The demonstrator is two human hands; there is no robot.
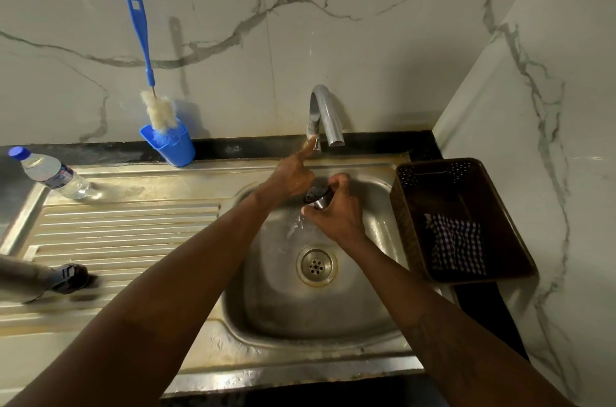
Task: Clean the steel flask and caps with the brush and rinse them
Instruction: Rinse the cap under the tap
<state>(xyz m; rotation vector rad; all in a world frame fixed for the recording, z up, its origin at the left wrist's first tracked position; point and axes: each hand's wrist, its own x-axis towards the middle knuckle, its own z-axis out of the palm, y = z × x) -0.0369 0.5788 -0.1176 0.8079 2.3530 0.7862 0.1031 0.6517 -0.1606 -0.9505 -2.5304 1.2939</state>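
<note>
My right hand point(336, 210) grips a steel cap point(317, 197) with a dark inside, held over the sink basin point(266, 300) under the tap point(321, 116). Water runs down from the cap into the basin. My left hand point(293, 173) reaches to the tap, its forefinger touching the small lever at the spout base; it holds nothing. The steel flask point(30, 278) lies on its side on the drainboard at the far left, its dark neck pointing right. The blue bottle brush point(146, 66) stands upright in a blue holder point(170, 145) against the back wall.
A clear plastic water bottle point(53, 175) with a blue lid lies on the drainboard's back left. A dark brown perforated basket point(466, 223) holding a checked cloth point(458, 246) sits right of the basin. The marble wall closes in on the right.
</note>
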